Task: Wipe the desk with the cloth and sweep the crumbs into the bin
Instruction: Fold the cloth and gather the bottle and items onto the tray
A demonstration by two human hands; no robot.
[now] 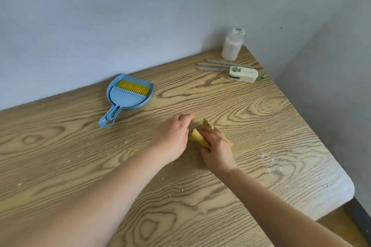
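Wiping under way: yellow cloth [200, 140] gripped by right hand [215, 149], left hand [172, 136] loosely curled beside; crumbs [164, 176] scattered mid-desk [261, 118], dustpan-and-brush set [128, 96] untouched near back edge.

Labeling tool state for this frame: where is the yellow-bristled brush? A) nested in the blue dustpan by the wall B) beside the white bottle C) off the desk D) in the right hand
A: the brush lies nested in the blue dustpan near the wall, untouched, while the right hand holds the yellow cloth mid-desk.
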